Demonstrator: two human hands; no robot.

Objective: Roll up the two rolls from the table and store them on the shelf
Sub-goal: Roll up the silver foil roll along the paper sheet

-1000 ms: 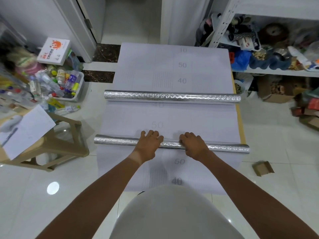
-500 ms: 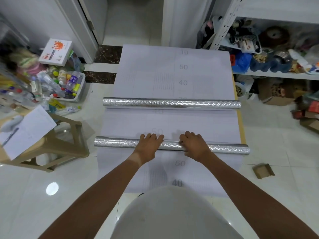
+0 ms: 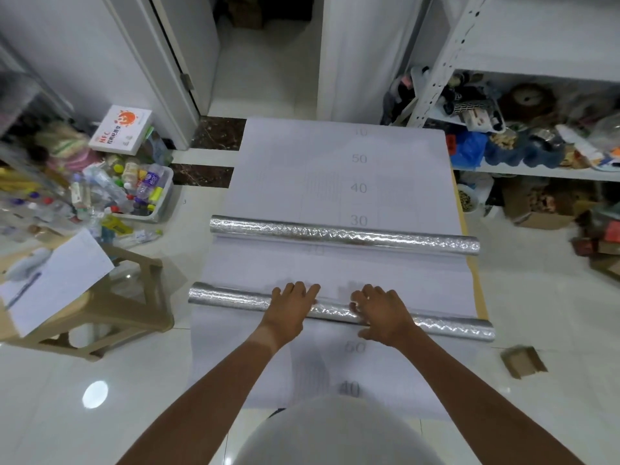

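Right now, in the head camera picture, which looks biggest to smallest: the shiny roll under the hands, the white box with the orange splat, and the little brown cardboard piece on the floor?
1. Shiny roll, by far the longest.
2. White box.
3. Cardboard piece.
The box sits farther from the camera, so the gap between the last two is unsure.

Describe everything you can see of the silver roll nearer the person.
The nearer silver roll is a long, thin tube of shiny embossed foil-like sheet, lying flat across the table, its ends past the table's sides. White backing sheet printed with numbers trails from it toward the person. The left hand and right hand rest on its middle, fingers over the top.
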